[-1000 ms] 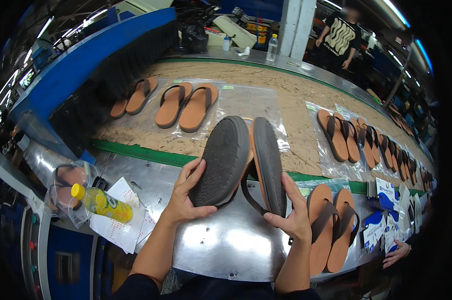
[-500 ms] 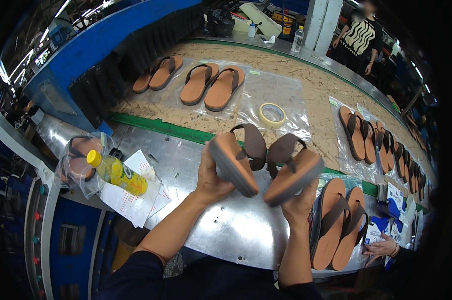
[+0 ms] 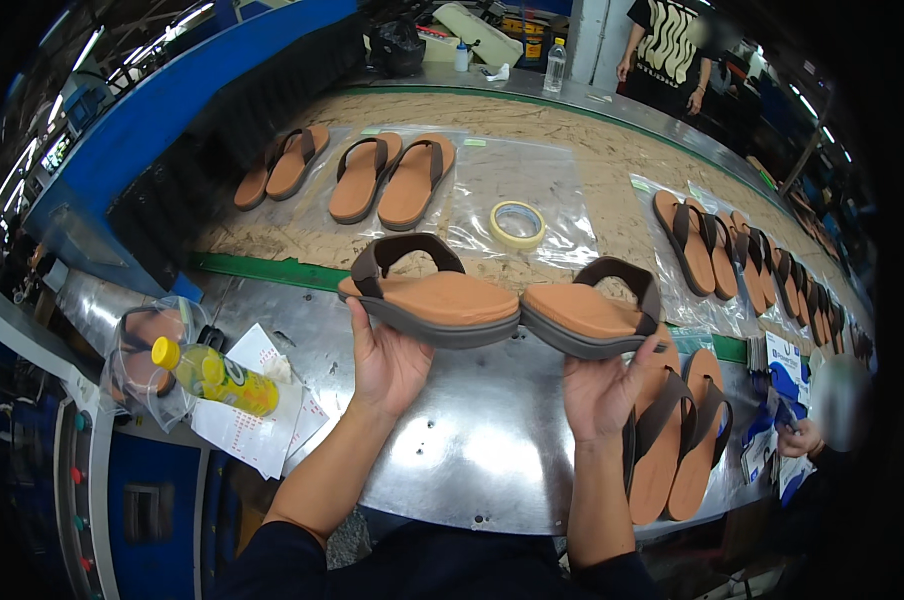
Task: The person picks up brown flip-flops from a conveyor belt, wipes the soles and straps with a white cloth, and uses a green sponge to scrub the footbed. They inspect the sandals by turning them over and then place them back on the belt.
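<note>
Over the near metal table, my left hand grips a flip-flop with a tan footbed, dark brown strap and grey sole. Its matching flip-flop is in my right hand. Both are turned sideways, strap ends outward, with their plain ends close together or touching in the middle. My palms face up under the soles, and the fingers are partly hidden behind them. Beside my right wrist lies another pair of tan flip-flops, partly covered by that hand.
A conveyor belt carries flip-flop pairs on clear bags, plus a tape roll. At left are a yellow-capped bottle, printed papers and bagged flip-flops. Another person's hand is by blue-white cards; someone stands behind the belt.
Both flip-flops have turned from steeply tilted to nearly level and sideways, their plain ends brought together. The view has shifted a little. The other person's hand at right has moved up.
</note>
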Tool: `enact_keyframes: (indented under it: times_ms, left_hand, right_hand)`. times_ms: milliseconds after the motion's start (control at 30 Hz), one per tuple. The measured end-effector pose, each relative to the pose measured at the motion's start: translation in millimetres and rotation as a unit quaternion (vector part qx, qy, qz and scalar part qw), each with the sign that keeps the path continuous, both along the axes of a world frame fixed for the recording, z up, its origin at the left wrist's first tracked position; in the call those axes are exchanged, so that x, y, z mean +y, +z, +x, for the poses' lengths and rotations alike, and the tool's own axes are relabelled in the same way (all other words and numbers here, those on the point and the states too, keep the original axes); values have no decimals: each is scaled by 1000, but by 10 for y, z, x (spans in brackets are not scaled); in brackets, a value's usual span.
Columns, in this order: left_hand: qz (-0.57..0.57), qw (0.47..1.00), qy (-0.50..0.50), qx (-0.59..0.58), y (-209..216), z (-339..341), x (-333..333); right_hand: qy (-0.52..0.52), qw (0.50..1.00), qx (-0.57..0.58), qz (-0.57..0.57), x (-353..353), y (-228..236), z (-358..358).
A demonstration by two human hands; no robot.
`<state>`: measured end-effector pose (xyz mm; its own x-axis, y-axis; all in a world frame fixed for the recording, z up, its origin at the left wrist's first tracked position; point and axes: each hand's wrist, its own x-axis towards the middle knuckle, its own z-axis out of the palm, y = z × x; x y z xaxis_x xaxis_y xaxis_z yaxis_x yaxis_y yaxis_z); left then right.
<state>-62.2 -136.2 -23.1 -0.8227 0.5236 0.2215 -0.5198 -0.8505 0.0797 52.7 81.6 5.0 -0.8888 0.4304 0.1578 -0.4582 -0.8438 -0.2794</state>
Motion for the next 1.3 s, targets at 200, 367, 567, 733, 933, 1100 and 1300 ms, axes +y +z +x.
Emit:
enact_keyframes:
  times_ms: [200, 367, 567, 733, 933, 1100, 1300]
  left_hand:
    - [21, 993, -89, -70, -55, 64, 53]
    - [1, 989, -112, -100, -135, 56, 59]
    - [4, 989, -110, -93, -137, 74, 39]
    - [15, 990, -108, -86, -151, 80, 29]
    - [-25, 996, -70, -54, -145, 31, 20]
    - [24, 995, -73, -69, -120, 5, -2]
    - [-178, 984, 10, -22, -12, -36, -122]
  right_hand:
    - [109, 990, 12, -89, -201, -49, -27]
    - [149, 983, 33, -99, -232, -96, -38]
    - [148, 984, 38, -92, -254, -118, -58]
    - [125, 985, 4, -122, -277, -103, -48]
    - [145, 983, 20, -108, -260, -132, -69]
    - [164, 980, 30, -109, -228, -192, -104]
    - [158, 972, -149, 88, -172, -292, -121]
